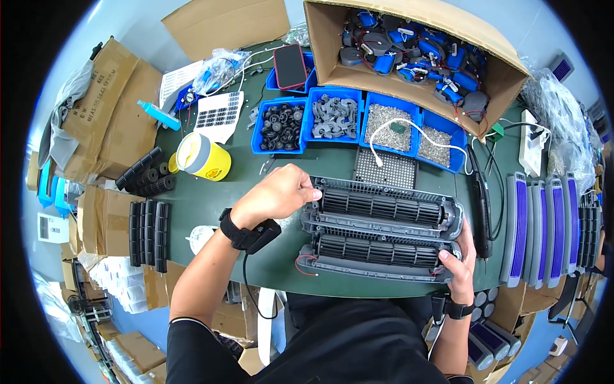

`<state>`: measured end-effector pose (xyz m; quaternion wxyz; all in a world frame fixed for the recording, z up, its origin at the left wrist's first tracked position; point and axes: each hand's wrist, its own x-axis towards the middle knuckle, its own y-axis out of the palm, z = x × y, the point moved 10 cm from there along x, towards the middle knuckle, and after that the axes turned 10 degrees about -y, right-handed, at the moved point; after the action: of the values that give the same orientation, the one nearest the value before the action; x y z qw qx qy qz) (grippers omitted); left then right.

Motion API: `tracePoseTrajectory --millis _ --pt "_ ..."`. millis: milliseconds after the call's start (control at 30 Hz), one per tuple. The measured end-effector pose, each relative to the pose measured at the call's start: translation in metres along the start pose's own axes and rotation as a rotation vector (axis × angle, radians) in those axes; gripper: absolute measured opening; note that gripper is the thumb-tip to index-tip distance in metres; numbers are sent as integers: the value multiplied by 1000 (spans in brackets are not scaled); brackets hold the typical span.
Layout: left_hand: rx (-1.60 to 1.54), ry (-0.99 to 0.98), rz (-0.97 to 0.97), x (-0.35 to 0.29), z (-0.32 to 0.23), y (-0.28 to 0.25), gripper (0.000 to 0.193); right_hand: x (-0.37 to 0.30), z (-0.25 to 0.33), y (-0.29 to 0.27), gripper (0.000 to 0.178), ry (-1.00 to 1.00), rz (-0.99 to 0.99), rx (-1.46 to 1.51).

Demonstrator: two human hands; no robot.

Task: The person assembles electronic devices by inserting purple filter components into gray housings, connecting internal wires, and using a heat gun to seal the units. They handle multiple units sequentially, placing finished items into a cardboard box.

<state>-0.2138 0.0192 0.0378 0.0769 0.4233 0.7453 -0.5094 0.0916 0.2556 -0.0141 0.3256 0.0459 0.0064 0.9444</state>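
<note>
Two grey plastic fan housings (377, 224) lie side by side on the green table, each with a long black ribbed roller in it. My left hand (281, 192) is closed, its thumb and fingertips pinched at the left end of the farther housing's roller (377, 205). What these fingers hold, if anything, is hidden. My right hand (462, 259) wraps round the right ends of the housings, its thumb on the end of the nearer roller (377, 251). A thin red wire (306, 259) loops out at the nearer housing's left end.
Blue bins hold black round parts (281, 127), grey clips (335, 117) and small screws (388, 128). Behind them is a cardboard box (441, 115) of blue-wrapped parts. An electric screwdriver (480, 205) lies at right, before purple-and-grey units (515, 230). A yellow tub (208, 160) stands left.
</note>
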Motion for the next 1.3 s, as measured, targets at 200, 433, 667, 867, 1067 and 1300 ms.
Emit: tracePoseTrajectory --millis 200,433,667,867,1067,1300 --pt "-18 1 -28 9 8 4 37 -1 3 2 108 -1 -17 -4" --pt "-146 -68 -79 21 33 9 44 -1 2 4 105 -10 -7 17" --pt "-220 -28 -123 11 40 -3 47 0 3 3 108 6 -12 -20" --pt "-1086 -38 169 -30 67 10 38 -3 3 2 107 33 -29 -40" --pt "-1268 63 335 -75 56 31 49 1 5 4 103 -1 -22 -64" --pt "-770 114 -54 -83 76 31 43 2 7 6 104 -1 -14 -78"
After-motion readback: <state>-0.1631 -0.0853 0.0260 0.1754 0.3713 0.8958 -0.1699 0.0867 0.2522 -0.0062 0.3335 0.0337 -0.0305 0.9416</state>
